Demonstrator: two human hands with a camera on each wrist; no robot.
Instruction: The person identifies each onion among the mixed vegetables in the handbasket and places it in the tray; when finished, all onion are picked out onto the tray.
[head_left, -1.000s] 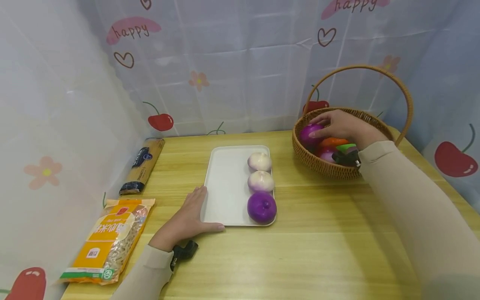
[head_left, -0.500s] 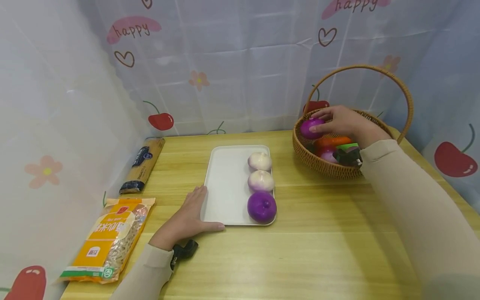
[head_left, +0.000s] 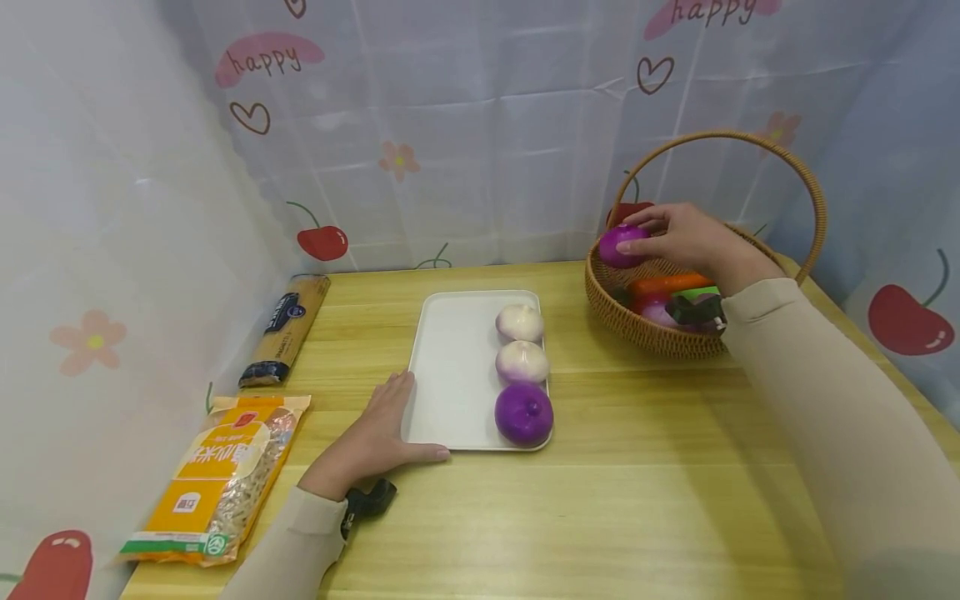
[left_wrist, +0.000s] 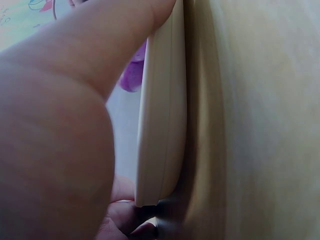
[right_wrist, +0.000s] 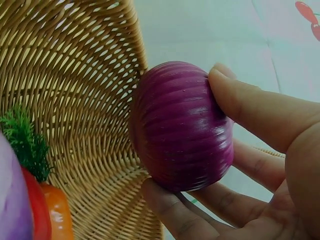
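Observation:
My right hand (head_left: 678, 236) grips a purple onion (head_left: 618, 246) just above the left rim of the wicker basket (head_left: 630, 321); in the right wrist view my fingers (right_wrist: 250, 105) curl round the onion (right_wrist: 182, 125) over the basket's weave (right_wrist: 75, 100). My left hand (head_left: 371, 437) lies flat on the table, its fingers straight along the white tray's (head_left: 453, 367) near left corner and its thumb along the front edge. The left wrist view shows the tray's rim (left_wrist: 162, 125) against my palm. On the tray lie two pale onions (head_left: 519, 322) (head_left: 522, 362) and a purple one (head_left: 523, 413).
A carrot (head_left: 663, 285) and other vegetables stay in the basket. A spaghetti pack (head_left: 287, 329) and an orange bag of pasta (head_left: 217, 479) lie at the table's left. Printed curtains close off the back and sides. Bare wooden table (head_left: 637, 483) lies in front.
My right hand has lifted the purple onion up out of the basket to its left rim. My left hand has stayed put at the tray.

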